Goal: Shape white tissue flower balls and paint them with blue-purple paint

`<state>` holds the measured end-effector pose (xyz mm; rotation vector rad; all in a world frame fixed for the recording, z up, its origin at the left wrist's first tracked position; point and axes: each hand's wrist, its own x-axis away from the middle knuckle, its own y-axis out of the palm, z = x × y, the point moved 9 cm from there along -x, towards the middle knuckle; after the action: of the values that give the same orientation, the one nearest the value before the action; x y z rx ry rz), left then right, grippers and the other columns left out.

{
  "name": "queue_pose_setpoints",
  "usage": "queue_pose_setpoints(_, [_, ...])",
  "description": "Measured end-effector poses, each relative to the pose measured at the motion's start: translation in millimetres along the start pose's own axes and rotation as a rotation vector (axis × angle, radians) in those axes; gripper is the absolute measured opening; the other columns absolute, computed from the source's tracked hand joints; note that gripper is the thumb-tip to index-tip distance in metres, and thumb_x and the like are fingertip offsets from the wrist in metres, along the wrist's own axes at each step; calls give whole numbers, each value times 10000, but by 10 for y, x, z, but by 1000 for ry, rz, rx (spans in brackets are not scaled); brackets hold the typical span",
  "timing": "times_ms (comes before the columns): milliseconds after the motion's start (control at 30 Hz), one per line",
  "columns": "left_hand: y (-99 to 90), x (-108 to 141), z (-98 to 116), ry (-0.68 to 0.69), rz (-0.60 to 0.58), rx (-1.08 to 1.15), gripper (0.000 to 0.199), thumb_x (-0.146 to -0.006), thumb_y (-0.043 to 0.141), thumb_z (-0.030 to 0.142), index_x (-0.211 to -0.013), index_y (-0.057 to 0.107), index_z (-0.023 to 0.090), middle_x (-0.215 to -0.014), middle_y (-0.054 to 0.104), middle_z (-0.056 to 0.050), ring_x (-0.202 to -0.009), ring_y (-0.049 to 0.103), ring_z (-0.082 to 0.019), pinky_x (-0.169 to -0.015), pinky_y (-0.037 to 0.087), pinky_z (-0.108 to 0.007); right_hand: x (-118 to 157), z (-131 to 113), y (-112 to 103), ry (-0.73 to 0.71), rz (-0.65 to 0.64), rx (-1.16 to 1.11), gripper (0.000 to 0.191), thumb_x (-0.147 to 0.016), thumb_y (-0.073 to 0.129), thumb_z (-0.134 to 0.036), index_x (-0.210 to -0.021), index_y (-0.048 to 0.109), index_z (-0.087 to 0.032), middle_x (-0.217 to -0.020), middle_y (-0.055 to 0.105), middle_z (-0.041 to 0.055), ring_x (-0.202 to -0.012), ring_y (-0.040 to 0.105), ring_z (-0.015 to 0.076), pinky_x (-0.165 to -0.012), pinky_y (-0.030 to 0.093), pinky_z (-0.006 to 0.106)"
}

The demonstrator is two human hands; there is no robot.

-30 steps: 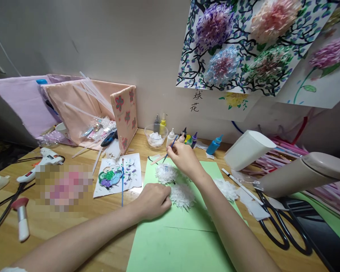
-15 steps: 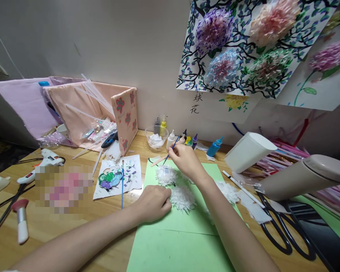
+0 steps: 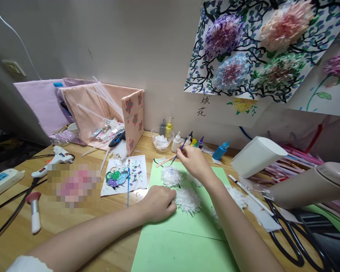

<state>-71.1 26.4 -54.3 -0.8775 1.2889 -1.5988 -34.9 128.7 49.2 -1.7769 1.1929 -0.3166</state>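
Note:
My right hand (image 3: 195,160) pinches a thin blue paintbrush (image 3: 184,143), its tip pointing down just above the upper-left white paper flower (image 3: 172,176). A little bluish colour shows on that flower's top. My left hand (image 3: 159,204) rests closed on the green paper (image 3: 184,251), against the left edge of a larger white paper flower (image 3: 187,200). Its fingertips are tucked out of sight, so what they hold, if anything, is hidden. More white flowers, among them one on the right (image 3: 236,197), lie partly behind my right forearm.
Left of the paper, a paint-smeared sheet (image 3: 137,177) carries wet paint blobs and a second paintbrush (image 3: 128,189). Paint bottles, such as a blue one (image 3: 220,151), line the wall beside a clear bowl (image 3: 162,140). Scissors (image 3: 293,241) lie right; a glue gun (image 3: 55,160) lies left.
The whole view has shifted, so things appear further right and more of the power strip shows at left. Both hands keep nearly the same place over the flowers.

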Motion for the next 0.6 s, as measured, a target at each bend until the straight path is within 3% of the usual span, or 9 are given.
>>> queue_pose_setpoints(267, [-16,4,13,9,8,-13,140,-751,395,231,-716,526,196,-666,616,-17,-590,536,-162,-506,278,-260,7,-8,10,-4,-21,3,223,-825,405,-258,-686,553,-166,-624,601,33,-561,529,148,-503,295,228])
queue_pose_setpoints(400, [-17,3,12,6,6,-6,140,-749,408,236,-732,542,196,-686,632,-23,-612,558,-171,-515,309,-257,23,-32,-86,-19,53,-13,254,-834,413,-268,-650,556,-168,-618,597,28,-547,522,148,-511,311,238])
queue_pose_setpoints(500, [-13,23,3,14,5,7,158,-759,406,257,-739,550,192,-697,640,-30,-623,573,-185,-518,336,-266,89,-225,-168,-119,139,-105,266,-856,403,-266,-665,561,-171,-733,621,35,-621,548,151,-575,357,245])
queue_pose_setpoints(600, [15,30,15,20,-27,59,179,-770,410,282,-762,563,189,-730,649,-35,-649,585,-199,-540,371,-278,212,-525,-113,-253,171,-254,216,-871,397,-243,-758,569,-177,-855,625,45,-767,568,164,-663,390,245])
